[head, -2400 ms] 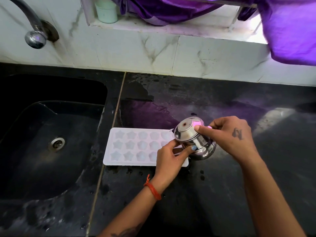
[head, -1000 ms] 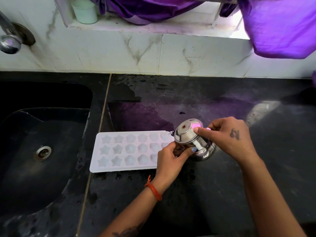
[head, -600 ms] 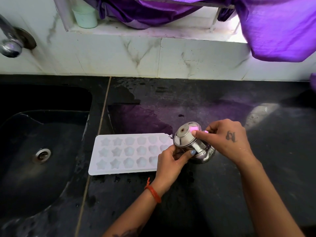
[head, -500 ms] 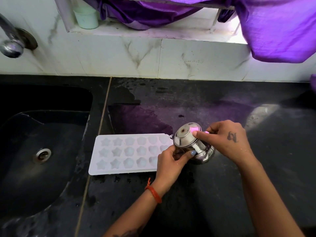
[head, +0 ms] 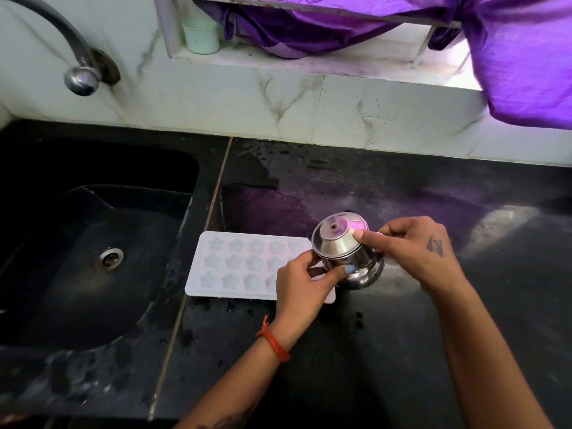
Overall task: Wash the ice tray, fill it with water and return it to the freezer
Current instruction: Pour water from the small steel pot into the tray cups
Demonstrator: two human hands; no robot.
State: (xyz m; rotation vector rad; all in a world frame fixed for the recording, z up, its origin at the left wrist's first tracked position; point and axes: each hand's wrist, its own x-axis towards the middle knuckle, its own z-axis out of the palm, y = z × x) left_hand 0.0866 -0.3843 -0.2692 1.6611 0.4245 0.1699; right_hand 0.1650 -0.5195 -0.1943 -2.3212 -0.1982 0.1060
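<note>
A white ice tray (head: 235, 264) with star and flower moulds lies flat on the black counter (head: 387, 351), just right of the sink. Over the tray's right end a small steel pot (head: 343, 246) is tilted, its lidded top turned toward the tray. My left hand (head: 301, 287) grips the pot from the near side, thumb along its belly. My right hand (head: 414, 247) holds it from the right, with the forefinger pressing on the lid. The tray's right end is hidden behind my left hand and the pot.
A black sink (head: 93, 243) with a metal drain (head: 109, 259) fills the left side, and a tap (head: 79, 77) juts from the white wall above it. A pale cup (head: 201, 37) stands on the window ledge. Purple cloth (head: 523, 57) hangs at the upper right. The counter is wet.
Both hands keep the same hold on the steel pot over the tray's right end. The camera has shifted, so the sink and tap show more at the left.
</note>
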